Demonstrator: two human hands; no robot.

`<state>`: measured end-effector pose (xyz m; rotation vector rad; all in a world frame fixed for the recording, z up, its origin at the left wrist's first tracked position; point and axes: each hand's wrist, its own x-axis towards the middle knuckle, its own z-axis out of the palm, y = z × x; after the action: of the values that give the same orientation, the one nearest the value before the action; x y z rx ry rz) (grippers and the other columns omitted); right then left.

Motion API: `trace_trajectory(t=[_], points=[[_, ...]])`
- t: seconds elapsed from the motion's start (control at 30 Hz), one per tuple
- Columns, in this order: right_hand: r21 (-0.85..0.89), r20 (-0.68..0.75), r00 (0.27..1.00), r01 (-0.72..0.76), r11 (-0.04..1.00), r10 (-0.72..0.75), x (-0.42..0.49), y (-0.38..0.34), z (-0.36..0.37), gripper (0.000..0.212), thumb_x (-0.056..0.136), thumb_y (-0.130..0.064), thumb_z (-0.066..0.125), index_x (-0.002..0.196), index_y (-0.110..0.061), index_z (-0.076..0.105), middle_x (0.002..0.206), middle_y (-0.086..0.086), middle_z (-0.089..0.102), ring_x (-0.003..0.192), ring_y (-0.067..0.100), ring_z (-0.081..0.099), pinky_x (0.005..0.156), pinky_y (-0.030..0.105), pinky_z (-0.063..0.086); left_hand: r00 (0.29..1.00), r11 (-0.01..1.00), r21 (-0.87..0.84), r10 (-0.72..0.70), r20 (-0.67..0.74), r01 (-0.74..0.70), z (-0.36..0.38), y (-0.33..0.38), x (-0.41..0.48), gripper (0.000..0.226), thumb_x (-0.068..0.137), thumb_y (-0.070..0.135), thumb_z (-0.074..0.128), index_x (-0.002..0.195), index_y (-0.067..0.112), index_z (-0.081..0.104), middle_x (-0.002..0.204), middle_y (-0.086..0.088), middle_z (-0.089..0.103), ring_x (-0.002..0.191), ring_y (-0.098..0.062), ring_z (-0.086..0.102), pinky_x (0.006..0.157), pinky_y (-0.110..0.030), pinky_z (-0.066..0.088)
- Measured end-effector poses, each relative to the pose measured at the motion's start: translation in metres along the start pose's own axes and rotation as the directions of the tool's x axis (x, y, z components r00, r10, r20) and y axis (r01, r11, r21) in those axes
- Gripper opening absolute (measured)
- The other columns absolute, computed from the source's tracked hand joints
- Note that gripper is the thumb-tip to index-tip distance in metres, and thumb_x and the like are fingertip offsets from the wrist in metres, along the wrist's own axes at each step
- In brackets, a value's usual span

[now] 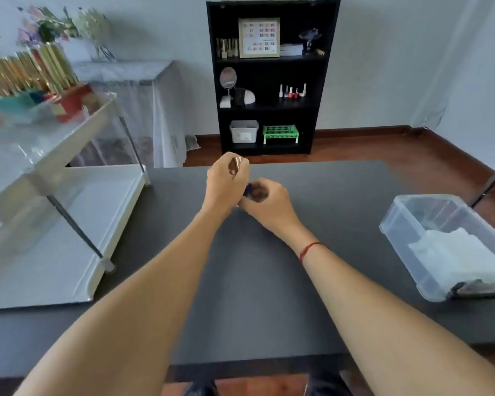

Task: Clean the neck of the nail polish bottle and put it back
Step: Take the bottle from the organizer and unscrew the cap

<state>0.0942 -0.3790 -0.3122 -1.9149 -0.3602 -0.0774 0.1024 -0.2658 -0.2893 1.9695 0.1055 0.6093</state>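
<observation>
While the left hand (226,184) pinches the gold cap (237,162) tilted just above, the right hand (265,200) closes round the dark blue bottle (247,191) over the table (269,281); hands touch; wipes (457,252) lie in the tub (406,241) well off right.

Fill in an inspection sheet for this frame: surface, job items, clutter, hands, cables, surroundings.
Surface: dark table, bare in the middle.
Job items: bottle, dark blue, mostly hidden in right hand; gold cap in left hand; white wipes in clear bin at right.
Clutter: white rack at left, its upper tier holding gold-capped bottles.
Hands: left hand closed on cap; right hand closed on bottle, red string on wrist.
Cables: nothing seen.
Surroundings: black shelf, draped side table, wood floor.
</observation>
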Motion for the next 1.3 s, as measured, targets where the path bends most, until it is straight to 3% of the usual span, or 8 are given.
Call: trace_trajectory(t=[0.2, 0.3, 0.53, 0.7, 0.8, 0.97, 1.07, 1.3], points=[[-0.017, 0.141, 0.990, 0.004, 1.000, -0.002, -0.040, -0.006, -0.012, 0.026, 0.078, -0.024, 0.077, 0.096, -0.008, 0.069, 0.094, 0.005, 0.072, 0.089, 0.019, 0.067, 0.080, 0.030, 0.055, 1.000, 0.999, 0.023, 0.025, 0.017, -0.026, -0.014, 0.015, -0.056, 0.023, 0.093, 0.026, 0.050, 0.081, 0.007, 0.058, 0.067, -0.003, 0.056, 0.065, -0.020, 0.054, 0.068, -0.037, 0.050], [-0.007, 0.186, 0.982, -0.019, 1.000, 0.020, -0.056, -0.007, -0.015, 0.031, 0.078, -0.028, 0.077, 0.103, -0.011, 0.071, 0.100, 0.003, 0.073, 0.097, 0.017, 0.067, 0.089, 0.033, 0.053, 0.995, 0.996, 0.069, 0.055, 0.085, -0.061, -0.025, 0.019, -0.069, 0.021, 0.092, 0.025, 0.052, 0.079, 0.011, 0.061, 0.069, -0.005, 0.062, 0.070, -0.023, 0.061, 0.068, -0.034, 0.050], [-0.059, 0.205, 0.978, -0.031, 0.998, 0.042, -0.076, -0.010, -0.022, 0.028, 0.078, -0.037, 0.076, 0.101, -0.020, 0.073, 0.096, -0.001, 0.072, 0.092, 0.015, 0.063, 0.073, 0.022, 0.045, 0.984, 0.992, 0.090, 0.076, 0.160, -0.092, -0.043, 0.021, -0.089, 0.015, 0.088, 0.028, 0.061, 0.083, 0.016, 0.067, 0.069, 0.005, 0.065, 0.063, -0.008, 0.057, 0.063, -0.017, 0.046], [-0.148, 0.279, 0.958, -0.022, 0.989, 0.063, -0.072, -0.013, -0.032, 0.031, 0.081, -0.016, 0.074, 0.111, -0.014, 0.068, 0.099, 0.000, 0.067, 0.097, 0.018, 0.062, 0.085, 0.030, 0.048, 0.983, 0.987, 0.107, 0.105, 0.148, -0.122, -0.038, 0.008, -0.102, 0.018, 0.087, 0.027, 0.067, 0.099, 0.015, 0.071, 0.093, 0.006, 0.069, 0.091, -0.008, 0.063, 0.079, -0.019, 0.043], [-0.185, 0.278, 0.955, -0.052, 0.981, 0.103, -0.061, -0.025, -0.045, 0.041, 0.086, 0.006, 0.059, 0.123, -0.009, 0.061, 0.115, 0.007, 0.067, 0.110, 0.021, 0.061, 0.090, 0.030, 0.049, 0.980, 0.991, 0.049, 0.114, 0.165, -0.124, -0.037, -0.004, -0.107, 0.015, 0.089, 0.027, 0.067, 0.098, 0.018, 0.074, 0.087, 0.009, 0.071, 0.080, 0.003, 0.063, 0.076, -0.013, 0.044], [-0.127, 0.091, 0.995, 0.049, 0.991, -0.038, -0.047, -0.058, -0.054, 0.021, 0.092, -0.024, 0.056, 0.099, -0.014, 0.072, 0.088, -0.003, 0.071, 0.082, 0.011, 0.064, 0.077, 0.026, 0.053, 0.982, 0.991, 0.012, 0.128, 0.139, -0.131, -0.034, -0.009, -0.105, 0.010, 0.085, 0.026, 0.072, 0.088, 0.019, 0.077, 0.080, 0.006, 0.074, 0.074, -0.005, 0.068, 0.070, -0.006, 0.048], [-0.199, 0.086, 0.986, 0.156, 0.968, -0.141, -0.048, -0.071, -0.047, 0.030, 0.083, -0.045, 0.066, 0.077, -0.016, 0.074, 0.067, -0.010, 0.065, 0.066, 0.003, 0.059, 0.062, 0.018, 0.046, 0.985, 0.995, 0.000, 0.100, 0.139, -0.101, -0.033, -0.008, -0.106, 0.011, 0.084, 0.028, 0.073, 0.089, 0.019, 0.077, 0.080, 0.005, 0.075, 0.077, -0.011, 0.070, 0.072, -0.010, 0.049], [-0.294, 0.009, 0.984, 0.174, 0.940, -0.180, -0.055, -0.064, -0.032, 0.027, 0.071, -0.032, 0.082, 0.080, -0.010, 0.069, 0.072, -0.003, 0.066, 0.063, 0.005, 0.059, 0.056, 0.018, 0.043, 0.986, 0.997, 0.000, 0.081, 0.146, -0.082, -0.034, -0.005, -0.112, 0.019, 0.088, 0.027, 0.068, 0.098, 0.013, 0.076, 0.087, -0.001, 0.075, 0.084, -0.020, 0.070, 0.077, -0.024, 0.053]])
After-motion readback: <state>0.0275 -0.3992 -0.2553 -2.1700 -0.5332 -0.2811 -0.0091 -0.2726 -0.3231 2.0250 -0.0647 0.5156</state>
